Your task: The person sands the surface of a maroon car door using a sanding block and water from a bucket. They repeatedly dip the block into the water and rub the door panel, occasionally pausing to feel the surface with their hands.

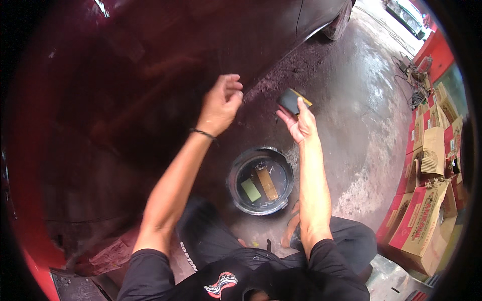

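— The left hand point(221, 103), how is it set?
— Raised on an outstretched forearm, fingers curled loosely inward with nothing in them, knuckles close against the dark red car body panel point(125, 90). A thin black band sits on the wrist.
— And the right hand point(300, 123)?
— Lifted too, palm turned up and towards the person, fingers pinched around a small dark sanding block point(291, 100) with a yellowish edge. The block sits at the fingertips, just beside the panel's lower rim and above the wet concrete floor point(361, 115).
— What lies below the hands?
— A round black bucket point(236, 173) of dark water on the floor between the forearms, with a green sheet point(250, 190) and a brown strip point(267, 183) lying in it.
— Anything to the side?
— Red and tan cardboard boxes point(419, 220) stacked well apart on the right.
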A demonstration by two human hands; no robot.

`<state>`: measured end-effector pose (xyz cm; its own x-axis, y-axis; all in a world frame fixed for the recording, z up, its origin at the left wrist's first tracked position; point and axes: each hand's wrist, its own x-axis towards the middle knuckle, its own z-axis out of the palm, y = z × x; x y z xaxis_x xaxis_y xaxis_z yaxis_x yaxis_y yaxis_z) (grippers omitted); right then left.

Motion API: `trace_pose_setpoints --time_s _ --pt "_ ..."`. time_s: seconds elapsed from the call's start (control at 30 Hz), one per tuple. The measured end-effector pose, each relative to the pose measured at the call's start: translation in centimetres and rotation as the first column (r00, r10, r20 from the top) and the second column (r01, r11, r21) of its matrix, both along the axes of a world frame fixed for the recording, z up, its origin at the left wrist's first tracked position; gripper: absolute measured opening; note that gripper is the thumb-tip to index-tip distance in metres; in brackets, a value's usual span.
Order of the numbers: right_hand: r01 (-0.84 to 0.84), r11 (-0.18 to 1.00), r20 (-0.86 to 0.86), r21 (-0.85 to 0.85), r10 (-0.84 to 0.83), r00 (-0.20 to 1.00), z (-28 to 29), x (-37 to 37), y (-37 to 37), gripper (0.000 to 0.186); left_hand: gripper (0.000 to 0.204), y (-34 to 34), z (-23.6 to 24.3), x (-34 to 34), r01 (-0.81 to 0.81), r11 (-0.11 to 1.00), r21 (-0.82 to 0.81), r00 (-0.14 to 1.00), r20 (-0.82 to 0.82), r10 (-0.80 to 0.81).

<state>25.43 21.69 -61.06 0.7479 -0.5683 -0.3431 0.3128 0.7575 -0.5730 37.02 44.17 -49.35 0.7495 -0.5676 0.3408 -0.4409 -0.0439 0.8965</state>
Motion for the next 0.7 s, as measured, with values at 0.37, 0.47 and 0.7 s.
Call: trace_pose_setpoints --time_s 0.37,0.47,0.7 --pt "0.265 0.207 0.192 -0.942 -0.316 0.929 16.4 15.3 19.0 0.068 0.031 9.1 33.7 2.8 -0.515 0.845 0.144 -0.107 0.967 -0.231" --pt "0.259 0.154 0.198 -0.954 -0.327 0.924 15.1 15.7 26.3 0.073 0.045 9.6 34.4 3.1 -0.599 0.742 0.300 -0.057 0.909 -0.413" --pt "0.148 0.498 -0.070 -0.854 -0.393 0.917 19.8 23.2 0.8 0.062 0.057 9.6 32.7 4.1 -0.746 0.585 0.320 -0.059 0.842 -0.537"
